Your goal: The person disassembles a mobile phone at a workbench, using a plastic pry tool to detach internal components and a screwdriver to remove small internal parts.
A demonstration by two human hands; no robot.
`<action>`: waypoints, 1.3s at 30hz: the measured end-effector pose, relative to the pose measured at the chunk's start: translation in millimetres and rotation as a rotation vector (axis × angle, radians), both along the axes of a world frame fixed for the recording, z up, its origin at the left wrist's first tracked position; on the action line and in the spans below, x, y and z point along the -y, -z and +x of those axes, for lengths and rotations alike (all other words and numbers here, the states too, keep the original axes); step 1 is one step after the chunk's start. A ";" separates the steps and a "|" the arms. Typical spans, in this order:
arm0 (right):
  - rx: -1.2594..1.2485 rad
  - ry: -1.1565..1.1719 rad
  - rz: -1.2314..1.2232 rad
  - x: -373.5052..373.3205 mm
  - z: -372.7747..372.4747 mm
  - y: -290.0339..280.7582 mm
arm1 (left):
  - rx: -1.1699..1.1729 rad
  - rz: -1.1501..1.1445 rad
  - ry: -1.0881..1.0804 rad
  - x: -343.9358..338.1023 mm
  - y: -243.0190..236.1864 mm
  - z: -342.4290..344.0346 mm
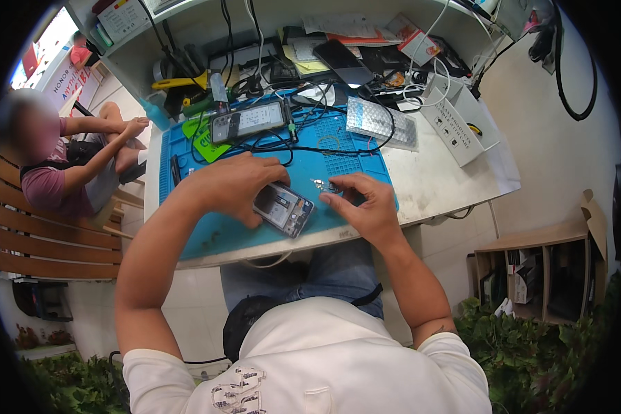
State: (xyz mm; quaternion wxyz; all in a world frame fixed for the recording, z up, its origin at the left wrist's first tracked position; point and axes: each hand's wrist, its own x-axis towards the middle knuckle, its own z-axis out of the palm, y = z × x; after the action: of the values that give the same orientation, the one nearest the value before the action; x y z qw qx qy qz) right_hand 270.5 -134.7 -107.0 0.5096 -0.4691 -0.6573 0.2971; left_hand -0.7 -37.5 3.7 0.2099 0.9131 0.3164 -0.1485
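An opened phone lies tilted on the blue work mat, its inner parts showing. My left hand is closed round the phone's upper left end, with the thumb at the near side and the fingers at the far side. Just right of the phone, my right hand pinches a small circuit board between thumb and fingertips, a little apart from the phone. Farther back on the mat sits another phone with its screen lit. A bright green plastic piece lies left of it.
Black cables run across the mat. A bubble-wrap pouch and a white box lie to the right. Tools, papers and a dark phone crowd the back. A seated person is at the left, beside a wooden bench.
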 end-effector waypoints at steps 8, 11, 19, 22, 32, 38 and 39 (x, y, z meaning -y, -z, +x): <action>-0.014 0.034 0.023 -0.1 -1.0 1.2 | 0.287 -0.095 -0.192 -14.1 5.7 -43.4; -0.003 0.015 0.035 -0.3 -2.6 5.8 | 0.325 0.060 -0.382 -43.6 3.4 -64.4; 0.071 0.004 0.068 0.3 -2.9 4.9 | 0.412 0.309 -0.477 -117.5 33.8 -83.8; 0.104 -0.003 0.063 -0.1 -3.7 3.0 | 0.405 0.259 -0.449 -121.1 38.8 -83.4; 0.116 -0.012 0.051 -0.3 -4.6 1.9 | 0.401 0.533 -0.416 -89.7 30.4 -69.6; 0.117 0.014 0.202 -0.6 -14.0 -8.1 | 0.832 -0.045 -0.569 0.7 32.0 -16.2; 0.126 0.009 0.242 -2.1 -18.0 -8.7 | 0.922 -0.197 -0.619 14.2 38.2 -8.9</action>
State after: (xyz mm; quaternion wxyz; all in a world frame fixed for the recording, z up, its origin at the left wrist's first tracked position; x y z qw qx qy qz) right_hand 252.5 -132.5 -98.4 0.5214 -0.4250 -0.7169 0.1833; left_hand -9.6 -51.7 -34.6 0.4445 0.7243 0.4295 0.3055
